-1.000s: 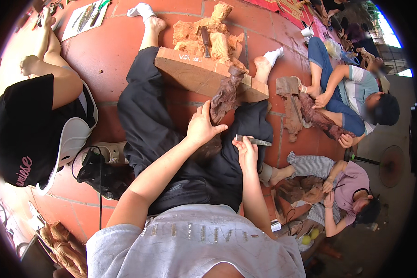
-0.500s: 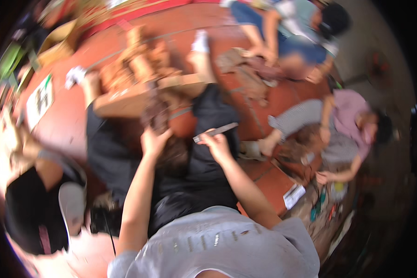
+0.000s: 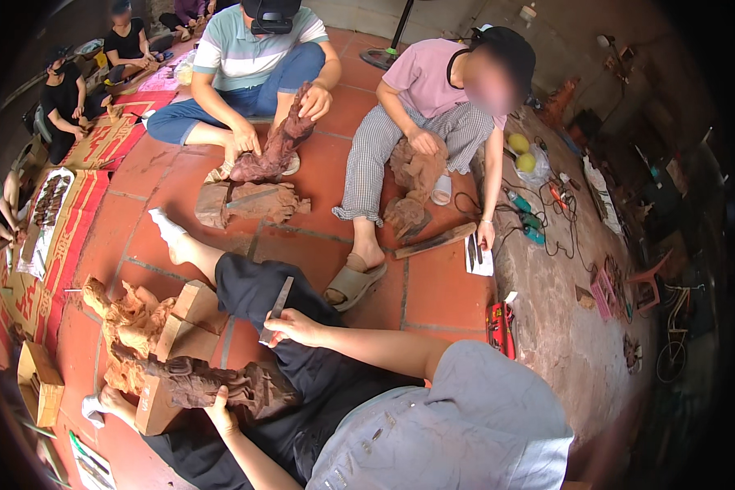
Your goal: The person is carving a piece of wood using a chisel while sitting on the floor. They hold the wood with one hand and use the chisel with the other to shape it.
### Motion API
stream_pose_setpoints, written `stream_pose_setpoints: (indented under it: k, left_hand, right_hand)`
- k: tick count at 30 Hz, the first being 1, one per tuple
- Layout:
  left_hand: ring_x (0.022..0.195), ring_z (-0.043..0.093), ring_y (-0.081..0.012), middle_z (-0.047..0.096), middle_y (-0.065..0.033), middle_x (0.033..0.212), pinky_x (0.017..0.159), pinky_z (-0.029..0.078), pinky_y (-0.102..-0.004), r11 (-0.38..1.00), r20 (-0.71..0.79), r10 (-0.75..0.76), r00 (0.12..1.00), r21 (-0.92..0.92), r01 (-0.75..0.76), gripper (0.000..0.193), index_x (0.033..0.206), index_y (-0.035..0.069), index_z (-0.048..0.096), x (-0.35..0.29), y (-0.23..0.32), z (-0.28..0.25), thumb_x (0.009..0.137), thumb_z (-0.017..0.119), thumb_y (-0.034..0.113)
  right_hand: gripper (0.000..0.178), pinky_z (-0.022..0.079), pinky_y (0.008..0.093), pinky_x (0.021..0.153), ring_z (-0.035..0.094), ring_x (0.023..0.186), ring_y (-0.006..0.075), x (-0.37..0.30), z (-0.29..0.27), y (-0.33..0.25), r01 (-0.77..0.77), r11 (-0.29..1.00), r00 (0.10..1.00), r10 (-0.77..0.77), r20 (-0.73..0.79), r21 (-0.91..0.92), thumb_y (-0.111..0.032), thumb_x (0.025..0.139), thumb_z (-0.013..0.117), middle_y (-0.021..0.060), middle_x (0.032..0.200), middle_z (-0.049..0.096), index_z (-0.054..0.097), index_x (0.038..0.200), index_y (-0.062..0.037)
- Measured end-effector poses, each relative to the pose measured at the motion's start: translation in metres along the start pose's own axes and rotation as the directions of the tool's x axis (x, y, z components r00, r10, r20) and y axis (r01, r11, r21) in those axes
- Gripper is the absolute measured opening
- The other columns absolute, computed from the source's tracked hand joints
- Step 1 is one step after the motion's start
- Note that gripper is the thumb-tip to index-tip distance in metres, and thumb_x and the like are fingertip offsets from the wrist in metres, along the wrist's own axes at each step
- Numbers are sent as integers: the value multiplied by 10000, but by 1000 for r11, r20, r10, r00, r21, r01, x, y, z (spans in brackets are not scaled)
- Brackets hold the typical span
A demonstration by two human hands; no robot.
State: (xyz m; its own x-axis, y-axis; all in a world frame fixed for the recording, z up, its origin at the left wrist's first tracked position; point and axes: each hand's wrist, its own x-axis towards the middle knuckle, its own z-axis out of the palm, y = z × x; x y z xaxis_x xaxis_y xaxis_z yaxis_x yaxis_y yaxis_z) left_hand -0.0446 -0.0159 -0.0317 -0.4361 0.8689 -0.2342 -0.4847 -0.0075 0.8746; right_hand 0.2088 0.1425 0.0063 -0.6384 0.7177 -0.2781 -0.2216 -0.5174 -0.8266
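My left hand (image 3: pixel 220 412) is closed on a dark brown wooden carving (image 3: pixel 208 384), which lies across my lap with its far end against a pale wooden block (image 3: pixel 157 402). My right hand (image 3: pixel 296 328) grips a flat grey metal chisel (image 3: pixel 281 299) near its lower end, the long part pointing up and away over my dark trouser leg. The chisel is apart from the carving. Beyond the block lies a larger orange-brown carving (image 3: pixel 131 314), beside a stack of cut wood (image 3: pixel 189 317).
Ahead, one person holds a reddish carving (image 3: pixel 279 145); another, to the right, touches a brown carving (image 3: pixel 416 163). A cardboard box (image 3: pixel 41 384) stands at left, near a sheet with tools (image 3: pixel 91 461). Right are a red tool case (image 3: pixel 501 328), cords and green power tools (image 3: pixel 524 216).
My view has swung to the right and sharpened, with the co-workers now ahead. Both hands still hold the carving and the chisel; the chisel now points more upright.
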Motion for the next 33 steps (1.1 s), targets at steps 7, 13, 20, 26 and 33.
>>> stream_pose_setpoints:
  k: [7,13,20,26,33]
  left_hand:
    - [1044,602,-266,597,-124,1189,963,463,-395,996,121,-79,989,-30,84,645,1305,-27,467,2,4,-25,742,746,118]
    - [925,656,-261,631,-130,1048,845,536,-412,997,-30,-57,998,47,58,524,1272,4,474,2,-20,-55,855,711,215]
    - [790,665,-272,626,-153,1071,702,577,-396,998,-95,17,995,-53,-22,580,1320,9,413,-2,-17,-33,851,711,177]
    - [945,634,-242,596,-126,1172,810,548,-387,991,-58,92,994,-88,-97,562,1329,1,424,-7,-9,-2,860,696,150]
    - [942,645,-255,610,-136,1151,828,561,-406,990,1,-39,999,-134,38,493,1305,3,454,-1,-40,2,875,667,113]
  right_hand:
    - [210,564,317,705,669,745,180,10,-2,1,28,998,1000,-27,-14,62,-248,973,567,101,875,675,596,941,-42]
    - [211,568,328,708,670,745,193,15,3,7,-4,999,1000,3,1,50,-246,978,557,104,868,669,580,939,-40]
    - [214,567,331,696,658,714,180,13,9,18,-54,997,999,53,14,52,-259,963,587,93,876,648,583,966,-45]
    - [197,565,324,643,653,673,174,17,5,19,-18,995,1000,17,15,93,-247,973,571,95,863,653,566,943,-52]
    - [216,556,309,649,650,690,165,7,5,12,-22,1000,1000,22,-12,14,-240,973,563,86,825,649,583,906,-35]
